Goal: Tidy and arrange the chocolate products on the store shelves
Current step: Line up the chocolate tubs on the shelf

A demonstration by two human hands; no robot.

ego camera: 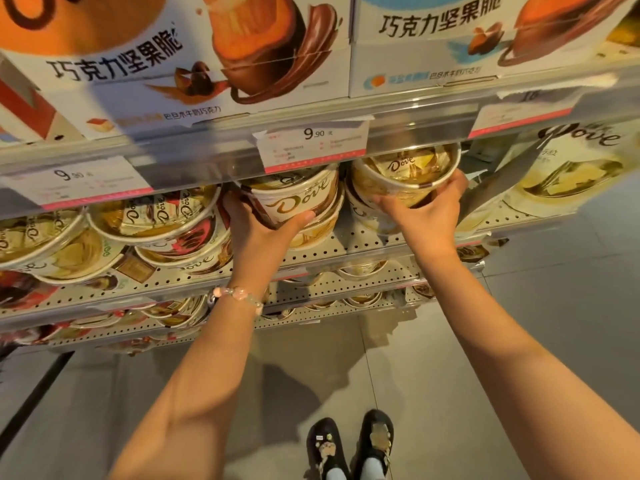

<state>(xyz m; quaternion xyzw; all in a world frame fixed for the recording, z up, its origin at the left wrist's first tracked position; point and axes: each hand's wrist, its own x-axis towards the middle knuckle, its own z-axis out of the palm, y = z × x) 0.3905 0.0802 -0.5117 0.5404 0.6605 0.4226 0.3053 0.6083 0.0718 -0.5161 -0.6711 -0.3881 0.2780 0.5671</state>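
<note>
Two hands, each holding a chocolate tub at the shelf front.

The left hand (258,225) curls round a brown-and-white tub (294,199) near 12 o'clock; the right hand (427,211) grips a gold tub (405,176) at 1 o'clock, wrapped chocolates visible through its clear lid. Both sit atop other tubs on the perforated shelf (349,242). The price strip (313,143) hides their far rims. Stacked tubs (152,220) at 10 o'clock are blurred.

Bare perforated shelf (367,242) at 12 o'clock between tub stacks (156,230); price rail (242,157) overhangs above.
</note>
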